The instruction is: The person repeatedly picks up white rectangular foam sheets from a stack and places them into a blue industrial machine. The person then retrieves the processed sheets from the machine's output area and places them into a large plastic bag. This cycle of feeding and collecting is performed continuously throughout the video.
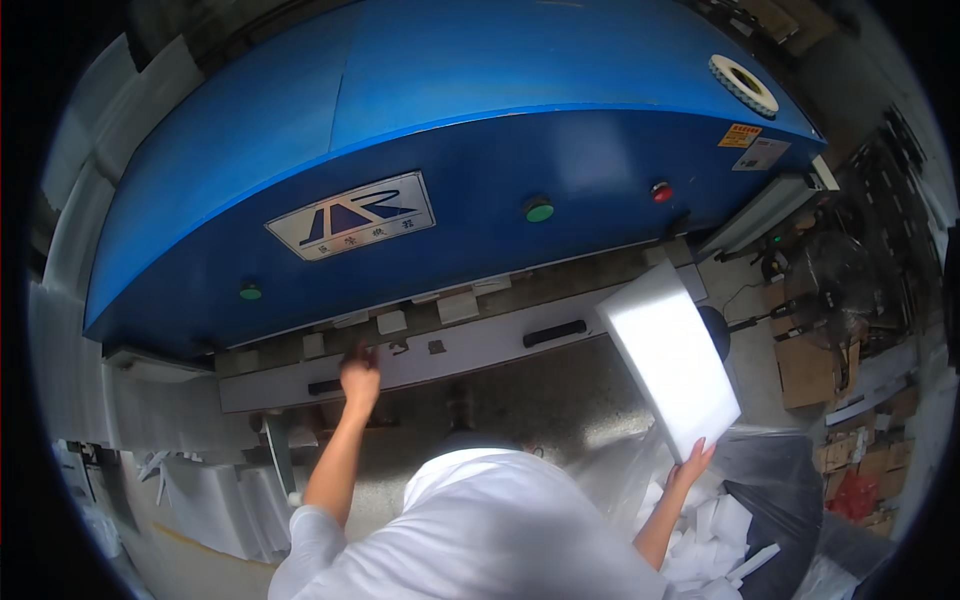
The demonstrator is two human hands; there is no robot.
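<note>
The machine (420,130) in front of you is bright blue all over, with a darker blue front face and a silver-grey nameplate (351,215) bearing a dark blue emblem. Two green buttons (539,210) and one red button (660,191) sit on that face, beside a yellow-orange sticker (739,135). The tray (450,350) below is pale grey-white with black handles (554,333). Your right hand (692,466) holds a plain white foam sheet (668,358); your left hand (360,378) rests at the pale tray. Your shirt (470,540) is white. White foam scraps (715,545) fill a black bag (780,490), and brown cardboard boxes (815,370) lie to your right.
</note>
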